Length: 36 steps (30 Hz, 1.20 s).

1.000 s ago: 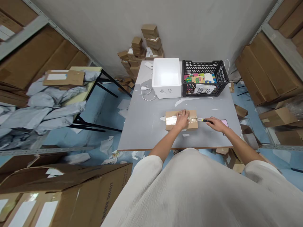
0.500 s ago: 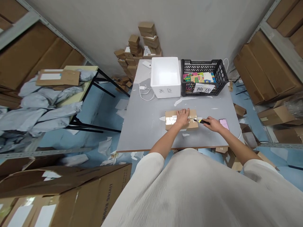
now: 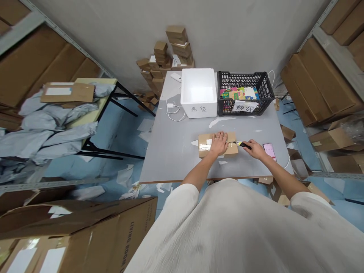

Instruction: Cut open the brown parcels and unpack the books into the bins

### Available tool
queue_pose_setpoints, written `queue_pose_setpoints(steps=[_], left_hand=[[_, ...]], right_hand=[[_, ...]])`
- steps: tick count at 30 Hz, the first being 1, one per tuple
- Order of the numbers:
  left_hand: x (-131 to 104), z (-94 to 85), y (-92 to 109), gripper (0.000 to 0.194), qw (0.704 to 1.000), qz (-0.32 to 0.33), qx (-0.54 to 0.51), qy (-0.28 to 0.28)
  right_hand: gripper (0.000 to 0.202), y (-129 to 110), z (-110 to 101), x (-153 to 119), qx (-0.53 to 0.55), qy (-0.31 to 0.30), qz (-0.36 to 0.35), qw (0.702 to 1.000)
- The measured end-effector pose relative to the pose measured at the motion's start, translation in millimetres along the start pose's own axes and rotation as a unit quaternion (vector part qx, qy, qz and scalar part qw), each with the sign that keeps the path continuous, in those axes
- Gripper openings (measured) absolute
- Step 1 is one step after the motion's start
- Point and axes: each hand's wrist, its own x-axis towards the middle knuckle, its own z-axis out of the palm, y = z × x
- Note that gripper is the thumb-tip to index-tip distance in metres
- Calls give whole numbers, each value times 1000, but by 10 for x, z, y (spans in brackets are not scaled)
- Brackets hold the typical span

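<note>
A taped cardboard box lies flat on the grey table. My left hand rests on the middle of its top, fingers stretched forward and pressing down with nothing in them. My right hand is wrapped round the handle of a box cutter, black and yellow. The cutter's blade points left and meets the tape near the right end of the box. A phone with a pink screen lies just right of my right hand.
Behind the box stand a white foam box and a black plastic crate holding colourful packages. A white cable lies at the left. Grey mailing bags cover a side table. Cardboard boxes are stacked by the wall.
The box cutter has shifted very slightly on the right part of the box, its blade still at the tape. My left hand stays on the box top, and the view has moved a little.
</note>
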Motion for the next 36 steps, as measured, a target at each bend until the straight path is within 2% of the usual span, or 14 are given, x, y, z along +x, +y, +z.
queue_pose_setpoints(steps=[5,8,11,15,18,22,25,30,36], left_hand=[[-24,44,-6,64,1000,-5,-19,13],[-25,68,-2,62,999,-7,-31,20],[-12,82,2,62,999,-9,-36,25],[-31,57,-35,63,999,-8,-45,19],[-137,-2,-148,63,998,-13,-58,20],[-430,-87,-424,72,997,-47,-59,21],[-697,-106,-652,88,996,-66,-64,17],[-1004,-20,-902,111,992,-88,-85,17],[-1007,163,-959,118,964,-178,-194,22]], right_hand=[[52,154,35,-51,22,38,-1,999],[54,309,-21,-59,45,98,47,993],[56,366,-72,-24,78,118,79,987],[53,225,-29,69,137,110,78,981],[53,82,50,132,173,110,76,976],[58,-45,131,187,219,111,57,968],[59,-130,164,217,254,97,61,960],[54,-284,188,246,283,65,70,954],[54,-402,236,214,289,55,95,951]])
